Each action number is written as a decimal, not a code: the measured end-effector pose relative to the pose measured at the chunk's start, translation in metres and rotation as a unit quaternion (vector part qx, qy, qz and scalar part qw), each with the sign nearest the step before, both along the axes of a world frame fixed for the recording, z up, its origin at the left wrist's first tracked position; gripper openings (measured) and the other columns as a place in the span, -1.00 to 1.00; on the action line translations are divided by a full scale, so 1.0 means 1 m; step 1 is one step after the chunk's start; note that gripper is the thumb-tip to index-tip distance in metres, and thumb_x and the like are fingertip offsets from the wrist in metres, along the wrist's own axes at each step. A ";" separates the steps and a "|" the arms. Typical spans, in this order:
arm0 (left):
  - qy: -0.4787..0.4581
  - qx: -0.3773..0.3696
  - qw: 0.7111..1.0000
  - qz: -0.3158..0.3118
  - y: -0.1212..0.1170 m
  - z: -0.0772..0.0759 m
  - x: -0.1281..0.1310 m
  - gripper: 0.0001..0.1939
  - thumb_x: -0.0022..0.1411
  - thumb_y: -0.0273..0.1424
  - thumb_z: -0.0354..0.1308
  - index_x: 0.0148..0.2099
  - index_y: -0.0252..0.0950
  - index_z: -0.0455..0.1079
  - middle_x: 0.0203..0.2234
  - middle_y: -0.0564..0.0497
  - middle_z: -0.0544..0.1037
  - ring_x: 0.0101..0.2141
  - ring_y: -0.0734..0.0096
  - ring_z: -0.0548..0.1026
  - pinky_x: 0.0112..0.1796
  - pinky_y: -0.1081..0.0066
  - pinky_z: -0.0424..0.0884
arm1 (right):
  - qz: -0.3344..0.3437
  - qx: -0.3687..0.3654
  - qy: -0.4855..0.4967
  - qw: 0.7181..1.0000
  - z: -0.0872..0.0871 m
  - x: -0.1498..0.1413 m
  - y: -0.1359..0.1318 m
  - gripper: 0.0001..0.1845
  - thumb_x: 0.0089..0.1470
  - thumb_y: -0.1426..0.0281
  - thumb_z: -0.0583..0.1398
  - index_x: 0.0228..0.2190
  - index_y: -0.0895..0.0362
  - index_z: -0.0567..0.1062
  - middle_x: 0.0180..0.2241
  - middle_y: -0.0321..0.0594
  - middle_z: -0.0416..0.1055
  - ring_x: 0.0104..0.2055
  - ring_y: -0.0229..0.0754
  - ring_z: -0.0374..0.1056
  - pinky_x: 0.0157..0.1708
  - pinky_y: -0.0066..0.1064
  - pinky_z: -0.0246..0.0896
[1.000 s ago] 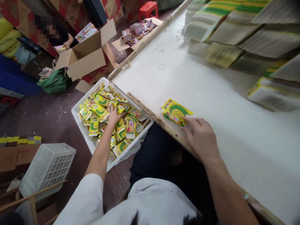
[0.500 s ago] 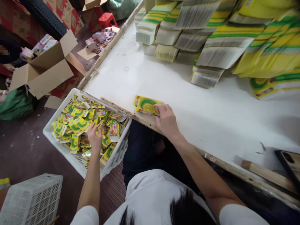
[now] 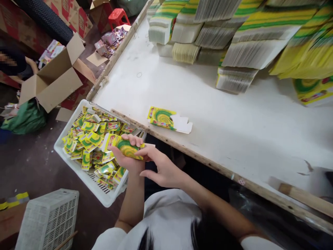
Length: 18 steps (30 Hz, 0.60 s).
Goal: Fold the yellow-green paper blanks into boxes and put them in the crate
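Carton [image 3: 126, 148] now in left hand [image 3: 130, 161]; right hand [image 3: 163, 169] touching.

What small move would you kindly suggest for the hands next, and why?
Probably the right hand should fold in the white flap of the held yellow carton: that flap sticks out, its fingers are at that end, and the left hand supports the carton.

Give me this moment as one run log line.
Left hand: holds yellow-green carton | right hand: fingers at that carton's end, thumb apart | table: second carton, white flaps out | basket: heaped cartons
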<state>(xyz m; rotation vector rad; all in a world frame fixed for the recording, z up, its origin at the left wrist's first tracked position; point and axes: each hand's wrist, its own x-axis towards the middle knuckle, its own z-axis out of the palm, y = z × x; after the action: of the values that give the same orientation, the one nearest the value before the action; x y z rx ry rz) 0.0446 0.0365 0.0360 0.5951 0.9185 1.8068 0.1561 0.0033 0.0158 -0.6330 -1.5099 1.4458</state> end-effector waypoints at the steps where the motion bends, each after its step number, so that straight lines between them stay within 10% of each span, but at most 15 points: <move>1: 0.005 -0.009 1.000 0.007 0.001 0.001 -0.003 -0.35 0.11 0.30 0.15 -0.35 -0.25 0.30 -0.57 0.16 0.23 -0.58 0.56 0.26 -0.45 0.49 0.36 | 0.004 0.001 0.000 1.000 0.000 -0.002 0.001 -0.52 0.05 0.50 0.36 0.01 0.07 0.41 -0.06 -0.15 0.42 -0.10 -0.12 0.35 -0.09 -0.27 0.33; 9: 0.111 -0.103 0.988 -0.026 -0.009 -0.015 0.002 -0.12 -0.08 0.47 0.04 -0.14 -0.22 0.47 -0.37 -0.01 0.53 -0.33 0.30 0.52 -0.32 0.36 0.49 | -0.130 -0.186 0.053 0.973 -0.014 -0.010 0.017 -0.64 -0.01 0.24 0.41 -0.20 0.06 0.47 -0.48 -0.44 0.22 -0.46 -0.28 0.14 -0.44 -0.44 0.10; 18: 0.160 -0.087 0.981 0.061 -0.014 -0.025 -0.014 -0.65 -0.06 -0.14 0.54 -0.41 -0.26 0.54 -0.50 0.13 0.56 -0.48 0.60 0.50 -0.38 0.60 0.46 | -0.211 -0.062 0.022 0.975 -0.012 0.001 0.013 -0.82 0.20 0.35 0.27 -0.44 0.10 0.46 -0.47 -0.34 0.35 -0.44 -0.25 0.26 -0.41 -0.40 0.17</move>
<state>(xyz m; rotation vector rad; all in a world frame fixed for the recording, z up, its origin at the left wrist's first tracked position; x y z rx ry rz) 0.0307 0.0220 0.0108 0.7446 1.3420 1.7438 0.1575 0.0163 0.0040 -0.9293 -1.1664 1.2196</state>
